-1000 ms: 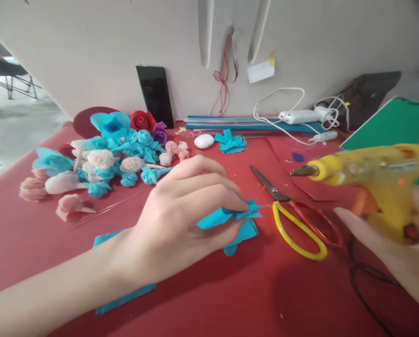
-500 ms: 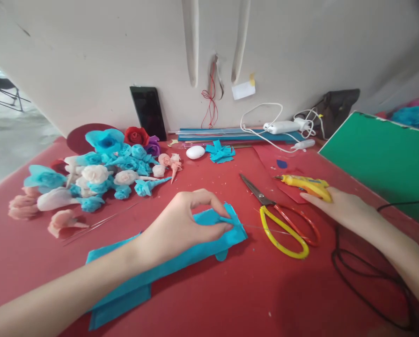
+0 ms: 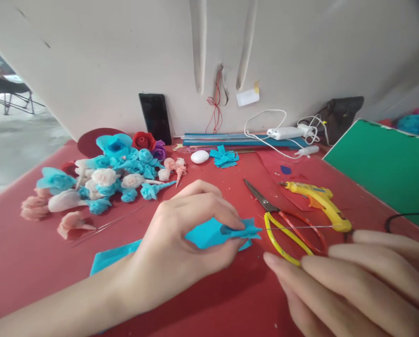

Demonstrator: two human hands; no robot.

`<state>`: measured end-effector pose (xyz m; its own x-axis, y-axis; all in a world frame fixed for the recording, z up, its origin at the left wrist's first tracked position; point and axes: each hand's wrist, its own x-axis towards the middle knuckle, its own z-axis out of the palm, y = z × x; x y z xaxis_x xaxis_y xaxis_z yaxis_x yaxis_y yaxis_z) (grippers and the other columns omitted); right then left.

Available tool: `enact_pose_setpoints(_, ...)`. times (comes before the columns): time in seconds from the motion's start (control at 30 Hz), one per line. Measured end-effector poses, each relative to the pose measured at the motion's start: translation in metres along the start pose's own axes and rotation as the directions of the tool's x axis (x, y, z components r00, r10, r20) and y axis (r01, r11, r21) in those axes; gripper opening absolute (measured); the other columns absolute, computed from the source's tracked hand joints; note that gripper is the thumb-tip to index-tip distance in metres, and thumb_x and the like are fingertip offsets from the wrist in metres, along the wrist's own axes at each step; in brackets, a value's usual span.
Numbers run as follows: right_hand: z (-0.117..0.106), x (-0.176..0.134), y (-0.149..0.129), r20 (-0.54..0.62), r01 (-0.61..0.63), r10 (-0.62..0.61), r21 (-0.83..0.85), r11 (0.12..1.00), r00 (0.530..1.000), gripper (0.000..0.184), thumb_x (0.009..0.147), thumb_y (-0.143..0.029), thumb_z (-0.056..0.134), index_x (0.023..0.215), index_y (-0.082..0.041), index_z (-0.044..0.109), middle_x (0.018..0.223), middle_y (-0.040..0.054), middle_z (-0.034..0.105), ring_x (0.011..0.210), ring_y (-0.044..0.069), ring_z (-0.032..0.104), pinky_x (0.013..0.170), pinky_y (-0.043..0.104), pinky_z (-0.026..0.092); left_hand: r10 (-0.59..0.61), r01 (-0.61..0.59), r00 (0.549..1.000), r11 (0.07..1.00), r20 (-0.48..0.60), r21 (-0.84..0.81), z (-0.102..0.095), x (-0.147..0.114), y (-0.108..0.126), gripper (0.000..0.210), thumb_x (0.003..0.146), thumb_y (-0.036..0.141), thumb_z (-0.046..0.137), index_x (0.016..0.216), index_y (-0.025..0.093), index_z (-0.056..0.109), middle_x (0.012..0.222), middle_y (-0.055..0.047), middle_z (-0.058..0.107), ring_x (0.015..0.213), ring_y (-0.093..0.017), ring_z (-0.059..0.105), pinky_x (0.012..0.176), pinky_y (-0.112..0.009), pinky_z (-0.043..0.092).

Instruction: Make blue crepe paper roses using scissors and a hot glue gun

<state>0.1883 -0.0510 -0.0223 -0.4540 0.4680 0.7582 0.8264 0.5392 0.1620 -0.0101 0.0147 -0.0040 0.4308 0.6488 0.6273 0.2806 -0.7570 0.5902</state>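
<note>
Head view: in the left hand [image 3: 195, 229], thumb and fingertips closed in a pinch around a small blue bud [image 3: 248, 231], frayed end poking out past the fingertips toward the right. From that end, a thin wire [image 3: 297, 228] running out across the handles of the scissors [image 3: 271, 206]. Beneath the hand, a blue sheet [image 3: 205, 233] on the red table [image 3: 237, 299], partly covered by hand and wrist. Nearer the camera, the right hand [image 3: 363, 281], loosely open, fingers apart and slightly bent, with nothing visible in its grasp. Overlapping the yellow handle in view; cannot tell whether touching it. Just beyond the right fingers, a yellow glue gun [image 3: 323, 199] lying with its nozzle to the left, out of both hands. Farther right, a green board [image 3: 381, 173]. Beyond the left wrist, a heap of blue, white and pink flowers [image 3: 104, 177], with loose wires [image 3: 106, 226] in front. Farther back, a white egg-shaped thing [image 3: 200, 157] just beside some blue strips [image 3: 224, 157]. Leaning against the wall [image 3: 107, 61], a dark phone [image 3: 155, 118].
</note>
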Motion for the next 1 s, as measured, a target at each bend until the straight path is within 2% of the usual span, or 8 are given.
enact_pose_setpoints(0.1, 0.008, 0.012, 0.000, -0.042, -0.004, 0.007, 0.086, 0.996, 0.999, 0.015, 0.090, -0.022, 0.055, 0.083, -0.024, 0.067, 0.058, -0.0045, 0.059, 0.058, 0.011, 0.050, 0.068, 0.031, 0.037, 0.013, -0.012, 1.000, 1.000, -0.012, 0.014, -0.001, 0.000, -0.001, 0.014, 0.070, 0.005, 0.066, 0.072, 0.019, 0.063, 0.069, 0.005, 0.068, 0.073, -0.009, 0.059, 0.073, -0.018, 0.052)
enact_pose_setpoints(0.2, 0.010, 0.016, 0.004, -0.042, 0.005, -0.001, 0.103, 0.995, 0.999, 0.013, 0.089, -0.022, 0.057, 0.083, -0.023, 0.068, 0.059, -0.0044, 0.060, 0.056, 0.011, 0.051, 0.065, 0.031, 0.038, 0.008, -0.008, 1.000, 1.000, -0.017, 0.015, -0.002, -0.002, -0.004, 0.017, 0.069, 0.005, 0.067, 0.073, 0.020, 0.063, 0.070, 0.006, 0.068, 0.074, -0.010, 0.059, 0.073, -0.021, 0.053)
enact_pose_setpoints(0.37, 0.014, 0.020, 0.004, -0.146, 0.041, -0.027, 0.091, 0.995, 0.989, 0.015, 0.089, -0.017, 0.056, 0.078, -0.022, 0.065, 0.054, -0.0073, 0.058, 0.051, 0.010, 0.048, 0.058, 0.029, 0.036, 0.029, -0.029, 1.000, 1.000, 0.010, 0.007, -0.001, -0.005, -0.003, 0.019, 0.070, 0.003, 0.067, 0.075, 0.020, 0.062, 0.070, 0.006, 0.067, 0.072, -0.010, 0.058, 0.074, -0.023, 0.052)
enact_pose_setpoints(0.53, 0.017, 0.018, 0.004, -0.155, 0.034, -0.020, 0.092, 0.995, 0.988, 0.017, 0.091, -0.020, 0.055, 0.078, -0.022, 0.066, 0.056, -0.0066, 0.059, 0.053, 0.009, 0.049, 0.060, 0.029, 0.036, 0.043, -0.043, 0.999, 0.999, 0.010, 0.004, -0.001, -0.004, -0.002, 0.016, 0.070, 0.003, 0.068, 0.074, 0.018, 0.063, 0.069, 0.005, 0.067, 0.068, -0.009, 0.058, 0.075, -0.025, 0.053)
enact_pose_setpoints(0.7, 0.015, 0.017, 0.005, -0.061, 0.040, -0.034, 0.101, 0.994, 0.998, 0.016, 0.090, -0.017, 0.056, 0.078, -0.022, 0.066, 0.059, -0.0065, 0.061, 0.054, 0.009, 0.051, 0.060, 0.029, 0.038, 0.083, -0.083, 0.997, 0.997, 0.008, 0.002, 0.001, -0.002, -0.004, 0.016, 0.070, 0.003, 0.066, 0.074, 0.018, 0.063, 0.068, 0.004, 0.067, 0.065, -0.010, 0.060, 0.074, -0.026, 0.054)
enact_pose_setpoints(0.83, 0.016, 0.019, 0.004, -0.136, 0.037, -0.023, 0.101, 0.994, 0.990, 0.018, 0.090, -0.017, 0.056, 0.076, -0.022, 0.065, 0.055, -0.0067, 0.058, 0.051, 0.008, 0.049, 0.058, 0.028, 0.037, 0.094, -0.095, 0.995, 0.995, 0.023, 0.016, 0.001, -0.002, -0.003, 0.017, 0.071, 0.002, 0.065, 0.075, 0.018, 0.061, 0.068, 0.005, 0.068, 0.066, -0.010, 0.062, 0.075, -0.027, 0.053)
enact_pose_setpoints(1.0, 0.012, 0.026, 0.006, -0.090, 0.052, -0.044, 0.085, 0.995, 0.995, 0.014, 0.087, -0.015, 0.058, 0.078, -0.022, 0.065, 0.056, -0.0071, 0.060, 0.050, 0.008, 0.050, 0.056, 0.027, 0.039, 0.116, -0.117, 0.993, 0.993, 0.034, 0.024, 0.000, -0.002, -0.003, 0.017, 0.071, 0.001, 0.066, 0.076, 0.017, 0.061, 0.068, 0.005, 0.068, 0.069, -0.010, 0.063, 0.078, -0.025, 0.053)
